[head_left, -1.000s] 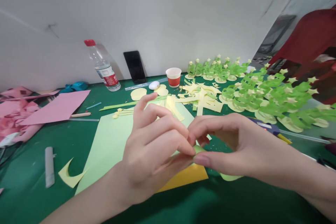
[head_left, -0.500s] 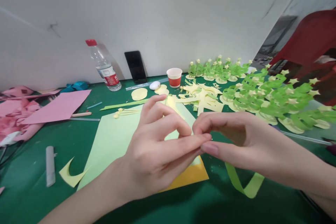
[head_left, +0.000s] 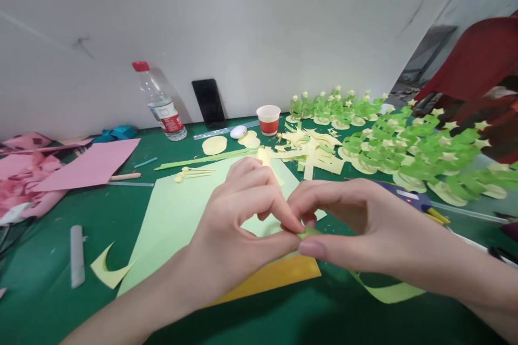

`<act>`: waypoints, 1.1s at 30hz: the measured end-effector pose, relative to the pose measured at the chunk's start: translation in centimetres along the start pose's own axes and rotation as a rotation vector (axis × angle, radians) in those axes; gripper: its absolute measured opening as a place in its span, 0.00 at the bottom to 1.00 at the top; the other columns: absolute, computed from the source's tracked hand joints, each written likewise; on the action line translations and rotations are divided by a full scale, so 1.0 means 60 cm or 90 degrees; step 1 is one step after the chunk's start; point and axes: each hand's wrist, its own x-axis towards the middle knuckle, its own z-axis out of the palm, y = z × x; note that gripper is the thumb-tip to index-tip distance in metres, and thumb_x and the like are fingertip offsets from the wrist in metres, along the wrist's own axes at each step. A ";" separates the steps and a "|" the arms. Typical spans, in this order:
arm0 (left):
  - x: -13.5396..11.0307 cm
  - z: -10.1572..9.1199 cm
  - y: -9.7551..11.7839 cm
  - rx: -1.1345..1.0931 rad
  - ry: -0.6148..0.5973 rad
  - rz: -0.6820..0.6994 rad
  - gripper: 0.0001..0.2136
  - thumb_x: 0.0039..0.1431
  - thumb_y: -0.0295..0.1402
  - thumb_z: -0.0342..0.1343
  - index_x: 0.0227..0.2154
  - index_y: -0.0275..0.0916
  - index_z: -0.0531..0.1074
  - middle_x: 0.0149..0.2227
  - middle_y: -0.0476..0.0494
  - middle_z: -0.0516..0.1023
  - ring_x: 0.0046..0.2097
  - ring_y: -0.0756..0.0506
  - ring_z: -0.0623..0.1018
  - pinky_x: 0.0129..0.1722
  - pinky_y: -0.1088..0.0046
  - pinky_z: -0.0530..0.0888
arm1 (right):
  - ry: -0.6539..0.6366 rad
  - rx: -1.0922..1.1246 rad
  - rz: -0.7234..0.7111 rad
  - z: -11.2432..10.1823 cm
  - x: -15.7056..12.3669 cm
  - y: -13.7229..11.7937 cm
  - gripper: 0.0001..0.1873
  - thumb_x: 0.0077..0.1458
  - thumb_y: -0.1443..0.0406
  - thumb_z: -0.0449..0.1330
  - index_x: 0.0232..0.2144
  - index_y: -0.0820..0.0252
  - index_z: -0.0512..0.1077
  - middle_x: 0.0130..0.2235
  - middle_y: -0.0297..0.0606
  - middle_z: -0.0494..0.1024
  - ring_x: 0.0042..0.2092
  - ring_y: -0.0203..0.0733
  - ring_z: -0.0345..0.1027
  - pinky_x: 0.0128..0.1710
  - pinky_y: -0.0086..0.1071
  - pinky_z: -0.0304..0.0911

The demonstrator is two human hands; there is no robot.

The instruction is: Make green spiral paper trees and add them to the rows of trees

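Both hands meet at the centre over the green table (head_left: 56,248). My left hand (head_left: 238,226) pinches one end of a light green paper strip (head_left: 388,292) between thumb and fingers. My right hand (head_left: 356,226) pinches the same strip at the same spot, fingertips touching the left ones. The strip's free tail curls down onto the table under my right wrist. Beneath the hands lie a pale green sheet (head_left: 174,215) and an orange-yellow sheet (head_left: 279,275).
Many finished green paper trees with yellow stars (head_left: 421,151) fill the right side. Yellow scraps (head_left: 311,151), a red paper cup (head_left: 268,118), a water bottle (head_left: 159,102), a black phone (head_left: 209,102), pink paper (head_left: 89,164) and a glue stick (head_left: 76,256) lie around. A person in red (head_left: 481,70) sits at the right.
The hands lifted slightly and then came back down. The strip's tail uncurled from under my right hand and now lies flatter on the table. Both pinches stayed closed.
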 end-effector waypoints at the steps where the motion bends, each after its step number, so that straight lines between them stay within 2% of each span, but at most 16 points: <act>1: 0.001 0.002 0.000 0.006 0.006 0.004 0.10 0.48 0.24 0.59 0.17 0.38 0.66 0.19 0.56 0.61 0.26 0.52 0.63 0.36 0.70 0.64 | 0.012 0.001 0.007 0.001 0.000 -0.001 0.05 0.46 0.62 0.59 0.23 0.56 0.71 0.27 0.30 0.72 0.31 0.33 0.61 0.30 0.26 0.58; 5: 0.003 0.005 -0.002 0.067 0.006 0.061 0.07 0.50 0.26 0.58 0.19 0.39 0.70 0.18 0.54 0.63 0.26 0.50 0.63 0.35 0.69 0.64 | 0.009 -0.026 0.033 -0.005 0.001 -0.001 0.08 0.48 0.60 0.57 0.22 0.57 0.71 0.28 0.31 0.74 0.31 0.34 0.64 0.31 0.27 0.59; 9: 0.005 0.001 -0.005 0.094 -0.061 0.110 0.08 0.53 0.23 0.55 0.21 0.38 0.73 0.19 0.51 0.64 0.28 0.49 0.62 0.36 0.68 0.64 | -0.040 -0.024 0.061 -0.017 0.004 0.001 0.08 0.49 0.60 0.56 0.25 0.57 0.72 0.30 0.32 0.74 0.33 0.35 0.66 0.32 0.27 0.60; 12: 0.004 0.000 -0.007 0.035 -0.087 0.064 0.09 0.53 0.23 0.55 0.20 0.38 0.73 0.19 0.52 0.62 0.27 0.50 0.62 0.36 0.69 0.64 | -0.068 -0.001 0.066 -0.021 0.007 0.003 0.08 0.47 0.59 0.58 0.26 0.57 0.73 0.29 0.31 0.74 0.32 0.34 0.64 0.31 0.25 0.59; 15: 0.003 0.000 -0.009 -0.030 -0.061 -0.033 0.07 0.49 0.25 0.59 0.19 0.39 0.71 0.18 0.55 0.60 0.26 0.51 0.62 0.35 0.71 0.64 | -0.068 0.005 0.056 -0.019 0.009 0.005 0.07 0.45 0.59 0.59 0.24 0.56 0.72 0.27 0.30 0.72 0.31 0.33 0.62 0.29 0.25 0.57; 19: 0.002 0.000 -0.009 -0.080 -0.027 -0.119 0.11 0.45 0.24 0.62 0.16 0.38 0.65 0.18 0.56 0.59 0.27 0.52 0.62 0.30 0.74 0.62 | -0.049 0.033 0.050 -0.015 0.010 0.008 0.05 0.43 0.61 0.60 0.25 0.55 0.73 0.27 0.29 0.71 0.30 0.33 0.61 0.29 0.26 0.56; 22: 0.000 0.003 -0.008 -0.093 -0.019 -0.119 0.14 0.44 0.23 0.61 0.14 0.38 0.60 0.19 0.56 0.58 0.26 0.52 0.61 0.28 0.74 0.60 | -0.033 0.049 0.055 -0.011 0.009 0.008 0.06 0.43 0.61 0.61 0.26 0.56 0.73 0.27 0.30 0.70 0.30 0.32 0.61 0.29 0.26 0.56; 29: 0.002 0.013 -0.007 -0.021 -0.019 -0.058 0.14 0.49 0.24 0.58 0.15 0.38 0.59 0.18 0.56 0.59 0.26 0.52 0.61 0.32 0.72 0.63 | -0.004 0.050 0.062 0.000 0.008 0.006 0.03 0.43 0.66 0.59 0.21 0.58 0.71 0.25 0.30 0.70 0.28 0.32 0.60 0.29 0.26 0.57; 31: 0.004 0.011 -0.001 -0.011 -0.015 -0.050 0.12 0.49 0.24 0.57 0.18 0.39 0.60 0.20 0.55 0.61 0.28 0.52 0.63 0.34 0.71 0.65 | -0.001 0.045 0.060 -0.002 0.009 0.005 0.03 0.43 0.66 0.58 0.22 0.58 0.71 0.25 0.30 0.71 0.28 0.32 0.60 0.29 0.26 0.58; 33: -0.001 0.005 0.005 -0.041 0.021 -0.073 0.09 0.48 0.22 0.57 0.23 0.40 0.62 0.25 0.54 0.64 0.30 0.52 0.66 0.34 0.71 0.68 | 0.011 0.048 0.055 -0.007 0.009 0.005 0.04 0.44 0.64 0.58 0.22 0.58 0.71 0.26 0.31 0.72 0.29 0.33 0.62 0.29 0.26 0.59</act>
